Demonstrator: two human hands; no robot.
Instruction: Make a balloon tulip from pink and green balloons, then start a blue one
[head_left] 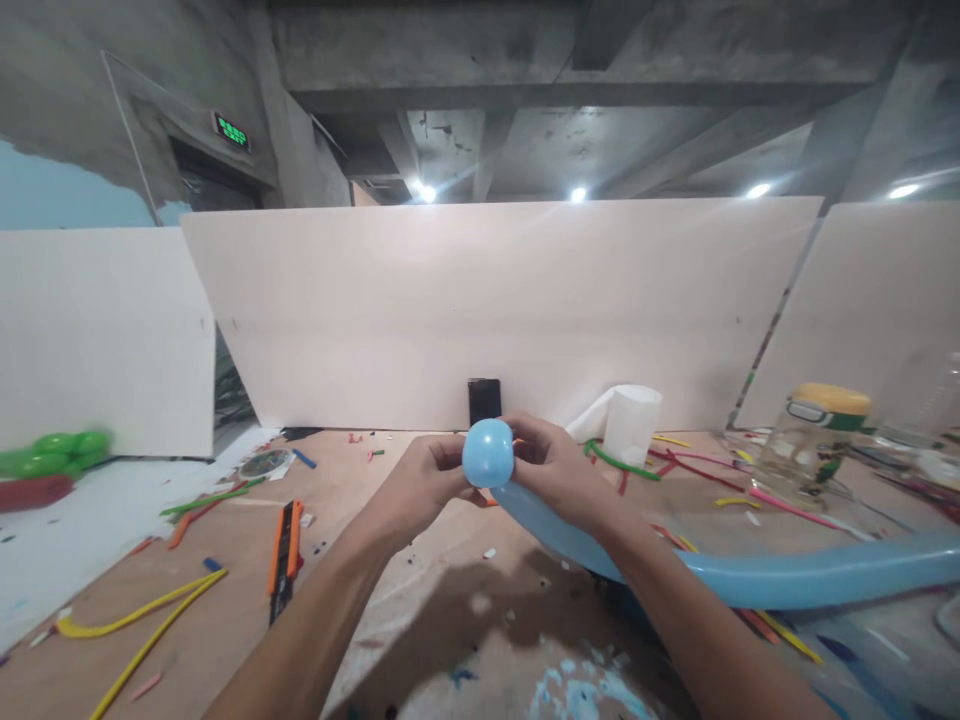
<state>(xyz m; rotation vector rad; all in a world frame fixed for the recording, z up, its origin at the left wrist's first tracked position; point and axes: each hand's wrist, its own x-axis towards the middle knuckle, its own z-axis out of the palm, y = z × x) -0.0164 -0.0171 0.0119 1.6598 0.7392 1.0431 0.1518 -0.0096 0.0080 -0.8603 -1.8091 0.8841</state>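
Note:
A long light-blue modelling balloon [817, 578] stretches from between my hands to the right edge of the view, passing beneath my right forearm. Its near end forms a round bubble [488, 453]. My left hand [427, 485] is closed on the left side of the bubble, fingers bent against it. On the other side my right hand [559, 465] is closed round the balloon just behind the bubble. The bubble partly hides the fingertips of both hands, and the exact pinch point does not show.
An orange-and-black utility knife [284, 560] lies on the left, near yellow uninflated balloons [142, 610]. At the back stand a black phone-like object [484, 402], a white paper roll [632, 425] and a yellow-lidded jar [806, 450]. White panels [502, 310] rise behind the table.

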